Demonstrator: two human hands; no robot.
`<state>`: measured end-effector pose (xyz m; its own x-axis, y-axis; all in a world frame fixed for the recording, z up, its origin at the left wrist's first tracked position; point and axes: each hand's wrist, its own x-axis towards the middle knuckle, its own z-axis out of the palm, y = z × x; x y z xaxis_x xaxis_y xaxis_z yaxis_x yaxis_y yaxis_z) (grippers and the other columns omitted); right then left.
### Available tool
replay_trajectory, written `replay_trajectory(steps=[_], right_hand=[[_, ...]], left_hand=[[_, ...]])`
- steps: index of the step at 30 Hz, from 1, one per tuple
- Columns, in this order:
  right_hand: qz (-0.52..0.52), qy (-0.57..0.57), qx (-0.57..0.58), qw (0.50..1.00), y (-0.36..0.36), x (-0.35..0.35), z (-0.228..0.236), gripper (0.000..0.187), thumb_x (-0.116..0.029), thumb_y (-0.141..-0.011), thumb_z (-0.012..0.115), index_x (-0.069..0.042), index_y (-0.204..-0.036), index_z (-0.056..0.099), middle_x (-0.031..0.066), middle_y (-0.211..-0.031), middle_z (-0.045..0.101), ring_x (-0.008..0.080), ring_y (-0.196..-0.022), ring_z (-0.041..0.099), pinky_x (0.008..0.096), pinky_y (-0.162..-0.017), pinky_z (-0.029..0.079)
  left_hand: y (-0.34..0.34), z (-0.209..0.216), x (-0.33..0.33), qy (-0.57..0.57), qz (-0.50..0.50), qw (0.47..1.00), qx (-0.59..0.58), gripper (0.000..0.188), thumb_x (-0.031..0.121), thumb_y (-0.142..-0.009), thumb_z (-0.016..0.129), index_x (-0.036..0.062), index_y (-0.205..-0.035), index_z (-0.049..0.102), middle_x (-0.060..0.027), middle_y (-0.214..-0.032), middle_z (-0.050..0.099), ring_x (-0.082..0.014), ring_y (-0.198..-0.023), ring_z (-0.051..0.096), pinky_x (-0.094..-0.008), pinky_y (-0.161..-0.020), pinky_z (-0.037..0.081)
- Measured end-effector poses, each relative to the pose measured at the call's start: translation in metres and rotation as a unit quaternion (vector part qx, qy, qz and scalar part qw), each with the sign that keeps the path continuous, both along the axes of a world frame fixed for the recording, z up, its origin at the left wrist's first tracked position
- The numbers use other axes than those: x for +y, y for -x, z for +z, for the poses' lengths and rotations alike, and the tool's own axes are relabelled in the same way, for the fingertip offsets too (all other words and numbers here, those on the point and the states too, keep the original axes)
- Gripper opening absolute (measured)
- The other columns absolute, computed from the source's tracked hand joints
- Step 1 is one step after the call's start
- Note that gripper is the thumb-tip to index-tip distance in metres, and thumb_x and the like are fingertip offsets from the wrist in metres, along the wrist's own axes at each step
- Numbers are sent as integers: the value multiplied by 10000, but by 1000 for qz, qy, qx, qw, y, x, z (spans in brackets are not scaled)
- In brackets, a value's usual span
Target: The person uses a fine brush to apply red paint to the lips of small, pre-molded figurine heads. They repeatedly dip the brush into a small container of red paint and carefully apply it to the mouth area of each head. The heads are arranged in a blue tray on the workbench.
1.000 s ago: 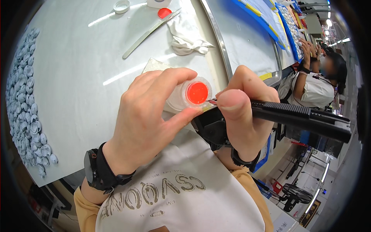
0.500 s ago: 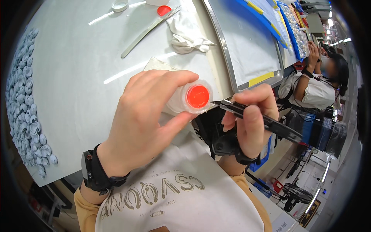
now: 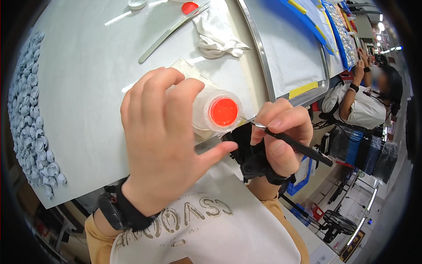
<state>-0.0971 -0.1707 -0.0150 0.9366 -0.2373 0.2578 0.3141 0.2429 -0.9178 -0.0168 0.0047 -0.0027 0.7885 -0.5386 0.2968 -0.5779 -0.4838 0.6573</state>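
Observation:
A translucent white plastic jar point(image 3: 201, 115) stands near the table's edge, its round top filled with bright, glossy red. My left hand point(image 3: 165, 116) is to the left of the jar, fingers and thumb spread, with a gap to its wall. Between the thumb and fingers of my right hand point(image 3: 283, 132) is a slim black tool point(image 3: 307, 152) that looks like a craft knife. Its thin metal tip reaches the jar's right rim; touching or just short of it, I cannot tell. Under the jar lies a pale folded pad point(image 3: 187, 66).
A crumpled white cloth point(image 3: 220, 37), a long metal tool point(image 3: 162, 44) and a red round lid point(image 3: 190, 8) lie beyond. Many grey shell-like pieces point(image 3: 30, 110) line the table's left. A metal tray point(image 3: 294, 57) is at right. Another person point(image 3: 358, 103) sits further off.
My left hand has let go of the jar and opened, drawing off to the left. My right hand has turned the black tool slightly; its tip remains by the rim.

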Motion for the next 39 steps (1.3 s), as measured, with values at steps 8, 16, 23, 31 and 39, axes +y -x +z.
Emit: replay_trajectory(steps=[8, 16, 23, 31, 39], right_hand=[[-88, 54, -52, 993, 4, 1, -1, 269, -74, -759, 658, 43, -977, 551, 139, -818, 547, 161, -666, 560, 238, -610, 459], [-91, 115, -49, 988, -2, 23, 6, 226, 44, -781, 620, 71, -988, 535, 165, -830, 592, 168, -704, 592, 249, -627, 471], [-70, 245, -119, 960, -18, 54, 4, 393, 163, -588, 696, 52, -943, 571, 140, -691, 624, 195, -566, 607, 263, -512, 474], [-79, 316, -162, 932, -27, 53, -5, 394, 109, -542, 698, 31, -907, 573, 126, -671, 618, 258, -598, 624, 294, -517, 493], [-64, 317, -164, 932, -28, 49, -8, 379, 103, -554, 696, 27, -906, 575, 115, -662, 615, 281, -629, 631, 294, -520, 493]], left_hand=[[1, -5, -6, -28, 42, 990, -129, 517, 216, -529, 843, 71, -922, 540, -74, -992, 549, -308, -1041, 491, -409, -905, 334], [-12, 2, 24, -5, -12, 996, -86, 535, 54, -550, 746, 47, -1058, 577, -78, -974, 598, -303, -1025, 524, -400, -902, 377], [-8, -3, 42, 33, -8, 999, 15, 595, 15, -547, 710, 44, -1120, 557, -111, -1082, 581, -305, -1058, 520, -391, -925, 394], [-4, -11, 41, 60, 1, 998, 36, 586, -14, -541, 721, 26, -1104, 562, -128, -1093, 573, -306, -1053, 531, -372, -902, 424], [-4, -16, 40, 88, -4, 996, 35, 582, -41, -540, 713, -4, -1098, 555, -139, -1085, 588, -297, -1007, 560, -358, -871, 446]])
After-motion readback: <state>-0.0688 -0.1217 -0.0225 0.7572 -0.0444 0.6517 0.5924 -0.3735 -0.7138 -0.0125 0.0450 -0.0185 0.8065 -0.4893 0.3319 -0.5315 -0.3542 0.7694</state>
